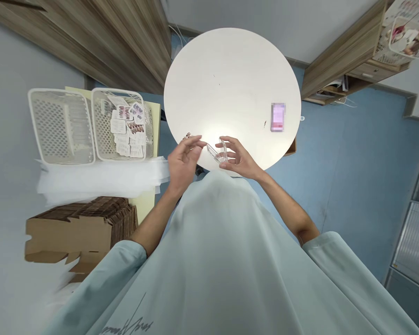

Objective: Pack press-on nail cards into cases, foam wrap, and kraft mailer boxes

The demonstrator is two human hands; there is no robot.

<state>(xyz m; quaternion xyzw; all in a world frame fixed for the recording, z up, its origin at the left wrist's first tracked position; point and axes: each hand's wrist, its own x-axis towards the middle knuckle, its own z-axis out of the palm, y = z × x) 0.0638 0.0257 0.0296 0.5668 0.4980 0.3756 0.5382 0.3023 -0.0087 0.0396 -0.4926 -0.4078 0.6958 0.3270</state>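
Case (222, 157), clear, spread open | right hand (242, 160): fingers clamped around one half | left hand (185, 163): fingertips at other half's edge, cannot tell whether pinching | white table (230, 70) beneath

Case (225, 151) in right hand (243, 160) over table (230, 60); phone (278, 117) on table, right; baskets (104, 130) left.

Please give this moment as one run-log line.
right hand: holds open clear case | left hand: by case's edge | on table: phone-like item

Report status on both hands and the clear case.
Right hand holds clear case, lid open. Left hand at lid's edge, contact unclear. Small patterned pieces beside left hand; nothing visibly blocking.
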